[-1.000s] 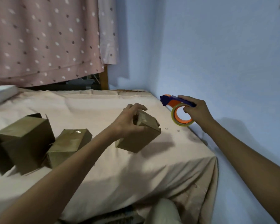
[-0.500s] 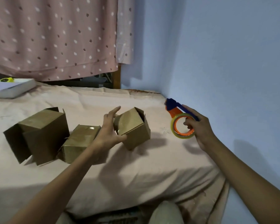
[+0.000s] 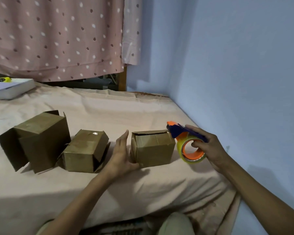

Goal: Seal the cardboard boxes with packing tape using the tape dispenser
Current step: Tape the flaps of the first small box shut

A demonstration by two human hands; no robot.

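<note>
Three brown cardboard boxes stand in a row on the pink sheet. The right box (image 3: pixel 153 148) sits upright with its top flaps folded down. My left hand (image 3: pixel 121 155) lies flat against that box's left side, fingers straight and thumb at its front bottom edge. My right hand (image 3: pixel 209 148) grips the tape dispenser (image 3: pixel 187 143), a blue and orange one with a clear tape roll, just right of the box's top corner. The middle box (image 3: pixel 85 150) shows shiny tape on top. The left box (image 3: pixel 39 139) is larger with loose flaps.
The bed (image 3: pixel 143 187) runs along a blue wall (image 3: pixel 236 73) on the right. A white book (image 3: pixel 10 87) with a yellow object on it lies at the back left. A spotted pink curtain (image 3: pixel 58 36) hangs behind. My knee (image 3: pixel 175 224) shows at the bottom.
The right box went from tilted in my left hand to standing flat on the sheet. My left hand opened against its side. The dispenser moved closer to the box.
</note>
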